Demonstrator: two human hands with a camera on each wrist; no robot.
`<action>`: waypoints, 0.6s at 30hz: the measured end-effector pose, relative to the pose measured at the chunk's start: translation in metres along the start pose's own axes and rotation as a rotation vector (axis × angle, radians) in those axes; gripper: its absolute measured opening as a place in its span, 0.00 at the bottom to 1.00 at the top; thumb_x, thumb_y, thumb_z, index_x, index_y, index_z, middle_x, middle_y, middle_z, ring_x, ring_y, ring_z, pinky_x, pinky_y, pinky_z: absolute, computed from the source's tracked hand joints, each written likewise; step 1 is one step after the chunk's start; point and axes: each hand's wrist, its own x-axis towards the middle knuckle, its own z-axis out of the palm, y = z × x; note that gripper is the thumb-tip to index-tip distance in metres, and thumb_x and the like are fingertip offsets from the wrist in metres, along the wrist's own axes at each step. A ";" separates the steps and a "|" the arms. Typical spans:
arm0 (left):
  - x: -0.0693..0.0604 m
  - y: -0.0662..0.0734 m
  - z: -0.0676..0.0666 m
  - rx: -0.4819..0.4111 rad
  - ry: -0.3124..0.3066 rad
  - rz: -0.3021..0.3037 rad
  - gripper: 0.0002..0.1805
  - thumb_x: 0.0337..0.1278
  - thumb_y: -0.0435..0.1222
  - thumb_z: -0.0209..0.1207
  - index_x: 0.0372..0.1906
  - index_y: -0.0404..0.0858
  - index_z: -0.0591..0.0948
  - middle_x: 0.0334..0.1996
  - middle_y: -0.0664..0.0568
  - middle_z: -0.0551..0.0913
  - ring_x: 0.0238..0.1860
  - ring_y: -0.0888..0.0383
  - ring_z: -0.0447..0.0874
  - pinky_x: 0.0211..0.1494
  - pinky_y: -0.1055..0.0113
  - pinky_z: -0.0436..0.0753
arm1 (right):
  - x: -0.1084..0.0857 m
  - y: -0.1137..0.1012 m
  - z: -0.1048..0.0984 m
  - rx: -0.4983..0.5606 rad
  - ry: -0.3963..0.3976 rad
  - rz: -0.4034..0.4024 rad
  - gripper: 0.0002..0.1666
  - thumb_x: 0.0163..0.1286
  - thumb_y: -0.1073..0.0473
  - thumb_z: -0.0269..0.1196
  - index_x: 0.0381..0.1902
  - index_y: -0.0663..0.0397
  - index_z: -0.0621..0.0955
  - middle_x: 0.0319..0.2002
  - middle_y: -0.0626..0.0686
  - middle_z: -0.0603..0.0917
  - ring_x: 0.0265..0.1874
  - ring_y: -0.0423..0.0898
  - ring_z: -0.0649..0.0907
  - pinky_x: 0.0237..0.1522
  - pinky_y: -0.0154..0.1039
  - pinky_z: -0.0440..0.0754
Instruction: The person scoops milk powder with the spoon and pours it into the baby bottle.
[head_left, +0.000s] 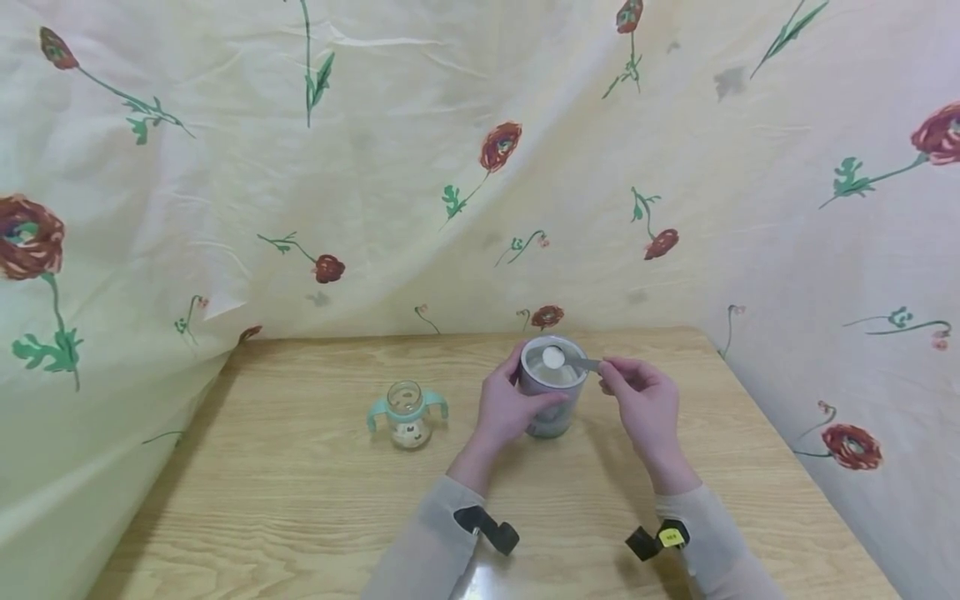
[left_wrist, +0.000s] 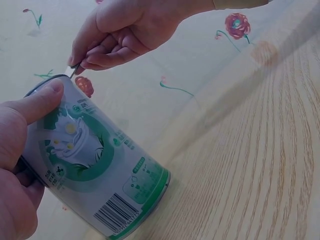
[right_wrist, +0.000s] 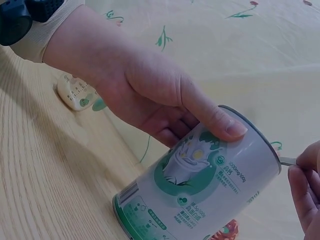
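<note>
A white and green can (head_left: 550, 417) stands without a lid at the table's back, right of centre. My left hand (head_left: 510, 408) grips its side, thumb across the front, as the left wrist view also shows. My right hand (head_left: 645, 408) pinches the grey handle of a scoop (head_left: 553, 357) at the can's right rim. White powder fills the scoop's bowl, which is at the can's mouth. In the right wrist view the handle (right_wrist: 288, 161) sticks out past the rim, and the bowl is hidden by the can (right_wrist: 200, 180).
A clear bottle (head_left: 409, 431) with two light-blue handles stands upright to the left of the can, its top uncovered. A flowered cloth (head_left: 390, 167) hangs behind the wooden table (head_left: 300, 483) and along both sides.
</note>
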 end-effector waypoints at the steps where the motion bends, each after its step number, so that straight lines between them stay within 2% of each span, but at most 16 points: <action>1: 0.000 0.000 0.000 0.003 -0.003 0.000 0.59 0.42 0.39 0.86 0.83 0.43 0.67 0.79 0.53 0.70 0.78 0.52 0.68 0.79 0.56 0.70 | 0.000 0.000 0.000 0.001 -0.001 0.012 0.15 0.75 0.62 0.71 0.51 0.70 0.87 0.37 0.45 0.91 0.32 0.38 0.89 0.41 0.31 0.90; 7: 0.000 0.000 -0.001 0.013 -0.015 -0.005 0.58 0.42 0.40 0.86 0.82 0.47 0.69 0.78 0.55 0.72 0.79 0.51 0.68 0.80 0.52 0.69 | -0.001 -0.001 0.000 0.022 -0.010 0.100 0.16 0.75 0.60 0.71 0.53 0.68 0.87 0.39 0.45 0.91 0.35 0.39 0.89 0.44 0.32 0.90; 12: 0.002 0.001 -0.002 0.012 -0.014 -0.004 0.57 0.41 0.39 0.87 0.81 0.50 0.71 0.77 0.57 0.73 0.79 0.50 0.67 0.80 0.52 0.69 | 0.001 -0.001 -0.001 0.036 -0.023 0.130 0.17 0.76 0.59 0.71 0.54 0.67 0.86 0.41 0.45 0.91 0.37 0.39 0.89 0.46 0.31 0.90; 18: 0.003 -0.002 -0.003 0.008 -0.017 -0.001 0.56 0.46 0.40 0.85 0.82 0.43 0.69 0.79 0.51 0.71 0.79 0.46 0.66 0.80 0.52 0.68 | 0.000 -0.004 0.001 0.065 -0.029 0.163 0.17 0.76 0.59 0.71 0.54 0.67 0.86 0.42 0.44 0.91 0.38 0.40 0.90 0.47 0.32 0.89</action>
